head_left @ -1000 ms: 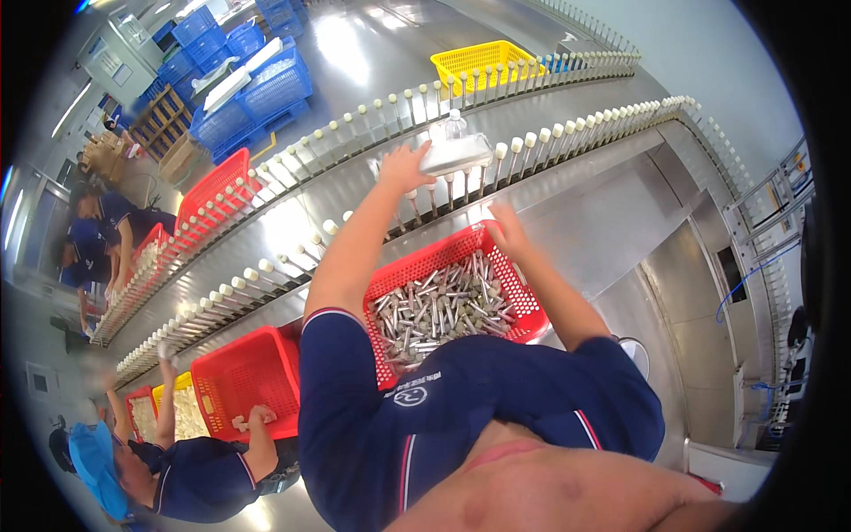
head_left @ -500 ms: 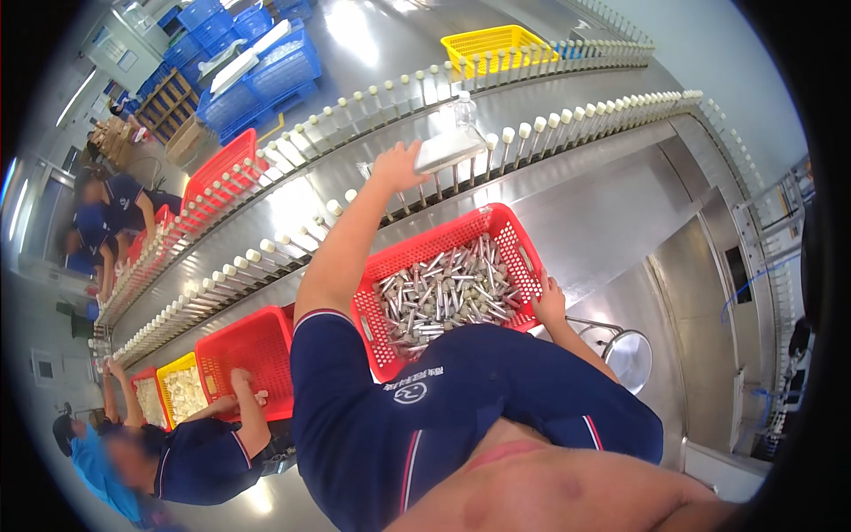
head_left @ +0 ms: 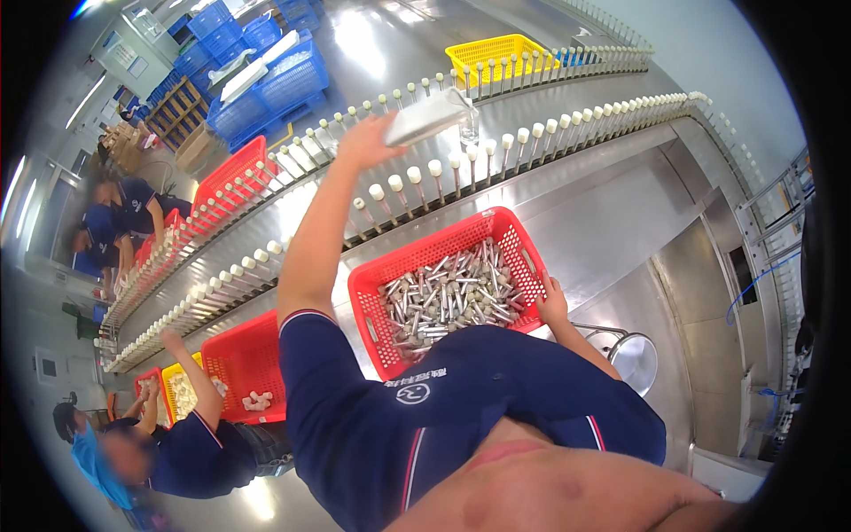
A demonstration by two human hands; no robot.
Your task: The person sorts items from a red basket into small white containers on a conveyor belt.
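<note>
My left hand [head_left: 366, 142] reaches out over the line of upright rods. It is closed round the near end of a white, flat, oblong thing [head_left: 432, 115], whose kind I cannot make out. Beside its far end stands a clear bottle [head_left: 469, 133]. Against my body sits a red basket [head_left: 365, 306], heaped with short silvery metal pieces that have dull, pale ends [head_left: 448, 297]. My right hand [head_left: 552, 303] grips the right rim of this basket, its fingers partly hidden.
Rods with white caps [head_left: 523, 136] form a long curved row in front of me, with a second row [head_left: 505, 66] beyond. A yellow basket [head_left: 483, 53] stands at the back. Co-workers [head_left: 199, 452] work at my left, near another red basket [head_left: 253, 363]. A round metal pan [head_left: 635, 363] is at right.
My left hand has moved up and left with the white oblong thing, uncovering capped rods. My right hand stays on the basket. The nearby co-worker's arm has lifted out of the other red basket.
</note>
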